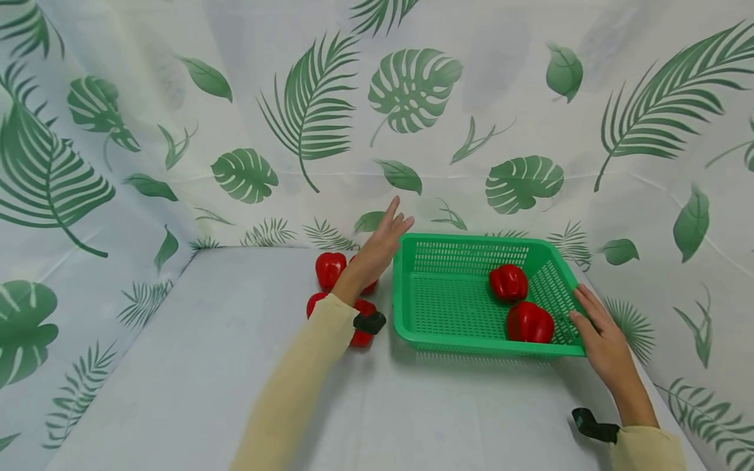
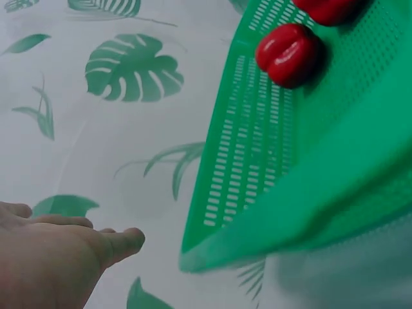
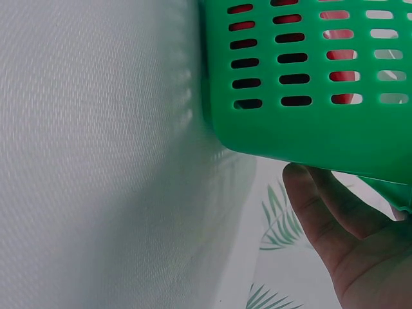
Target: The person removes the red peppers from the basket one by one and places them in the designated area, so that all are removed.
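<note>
A green plastic basket [image 1: 459, 345] with slotted walls stands on the table, two red bell peppers [image 1: 509, 282] inside toward its right side. My right hand [image 1: 607, 343] grips the basket's right rim near the front corner, thumb over the rim and fingers along the outside wall. In the right wrist view those fingers [image 3: 315, 206] lie against the basket's outer wall. My left hand [image 1: 379, 248] is raised beside the basket's far left corner, fingers straight and holding nothing. Several more red bell peppers [image 1: 330, 269] lie left of the basket, partly hidden under my left forearm.
The white table [image 1: 194, 366] extends to the left and in front of the basket. Leaf-printed cloth [image 1: 330, 216] hangs close behind the basket and along both sides. Dark straps [image 1: 369, 322] with small devices sit on both wrists.
</note>
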The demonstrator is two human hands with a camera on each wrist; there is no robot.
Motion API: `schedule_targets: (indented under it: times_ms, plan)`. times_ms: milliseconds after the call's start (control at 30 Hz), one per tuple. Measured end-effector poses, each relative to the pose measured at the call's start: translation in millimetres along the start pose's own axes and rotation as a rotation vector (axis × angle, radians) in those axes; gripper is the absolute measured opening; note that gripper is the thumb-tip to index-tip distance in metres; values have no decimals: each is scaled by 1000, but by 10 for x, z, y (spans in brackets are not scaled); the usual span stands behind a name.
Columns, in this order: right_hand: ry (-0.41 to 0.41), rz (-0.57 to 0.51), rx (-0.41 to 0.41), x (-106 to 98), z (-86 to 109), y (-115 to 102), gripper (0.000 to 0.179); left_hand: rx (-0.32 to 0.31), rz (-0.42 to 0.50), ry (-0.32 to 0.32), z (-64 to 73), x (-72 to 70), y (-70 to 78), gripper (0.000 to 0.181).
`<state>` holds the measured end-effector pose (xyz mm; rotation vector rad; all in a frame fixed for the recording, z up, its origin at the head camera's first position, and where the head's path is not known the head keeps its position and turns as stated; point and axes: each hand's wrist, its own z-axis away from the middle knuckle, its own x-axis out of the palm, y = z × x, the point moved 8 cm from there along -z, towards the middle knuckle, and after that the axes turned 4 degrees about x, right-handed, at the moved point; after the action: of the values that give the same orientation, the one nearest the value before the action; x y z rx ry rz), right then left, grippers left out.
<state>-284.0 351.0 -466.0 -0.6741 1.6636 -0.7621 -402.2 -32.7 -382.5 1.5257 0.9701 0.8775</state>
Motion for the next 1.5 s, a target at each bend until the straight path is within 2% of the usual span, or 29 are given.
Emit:
schedule_targets:
  times_ms: [267,467,733,967,1233,1500]
  plan:
    - [-3,8,6,-3,-25,19,60,24,27,-37,-165,317,6,76]
    - [-6,16,4,-9,-39,32,60,11,5,-67,-284,532,-91,75]
    - [-6,15,6,-8,-44,22,60,-20,37,-96,-414,812,-213,69]
    - [-2,14,17,-21,-31,32,60,-61,37,-152,-485,1144,-232,69]
    - [0,8,37,-13,-13,49,60,-130,-1,-187,-594,1488,-365,68]
    - [2,2,26,0,5,44,59,-197,-87,-164,-658,1681,-503,67]
